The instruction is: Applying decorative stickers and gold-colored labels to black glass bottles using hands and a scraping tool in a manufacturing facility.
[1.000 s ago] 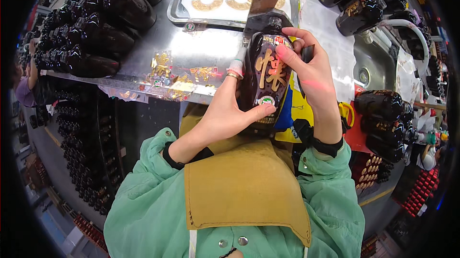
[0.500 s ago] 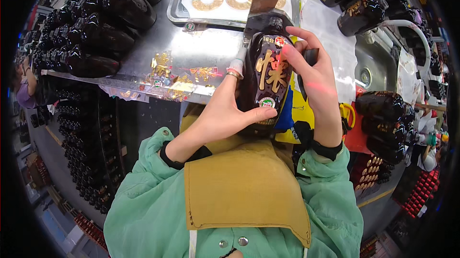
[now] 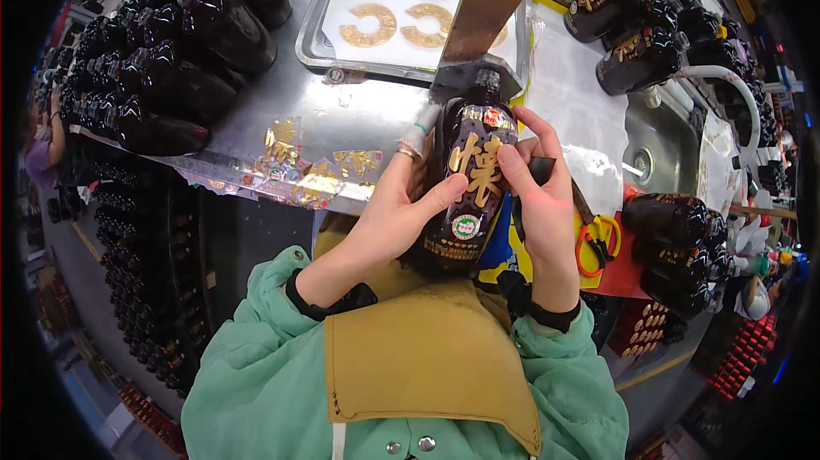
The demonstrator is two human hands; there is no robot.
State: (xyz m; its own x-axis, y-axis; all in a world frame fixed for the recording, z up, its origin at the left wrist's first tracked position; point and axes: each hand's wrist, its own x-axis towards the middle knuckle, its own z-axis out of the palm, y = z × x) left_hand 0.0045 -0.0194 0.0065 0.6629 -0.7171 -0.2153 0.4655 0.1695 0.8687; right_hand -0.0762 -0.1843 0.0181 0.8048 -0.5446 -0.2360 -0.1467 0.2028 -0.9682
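A dark glossy bottle (image 3: 444,216) stands or leans in front of me at the bench edge, its neck against an upright metal plate (image 3: 487,11). Large raised gold lettering, a red-and-gold label and a round green-and-white sticker decorate its face. My left hand (image 3: 389,212) grips the left side, thumb laid across the front beside the lettering; a pale finger cover (image 3: 414,137) sits on one of its fingers. On the right side my right hand (image 3: 540,195) curls round the bottle, thumb pressed on the lettering. A black curved piece (image 3: 541,170) shows by its fingers; what it is cannot be made out.
A metal tray (image 3: 309,46) with gold C-shaped pieces lies ahead. Gold sticker sheets (image 3: 312,178) lie at the bench's front edge. Dark bottles (image 3: 171,76) crowd the left; more bottles (image 3: 641,58) stand right, near a sink (image 3: 658,148). Yellow-handled scissors (image 3: 598,246) lie at right.
The bottle sits lower in view and has turned a little, uncovering its round sticker. My left thumb has moved up from that sticker to beside the lettering. My right hand has lowered, thumb on the lettering.
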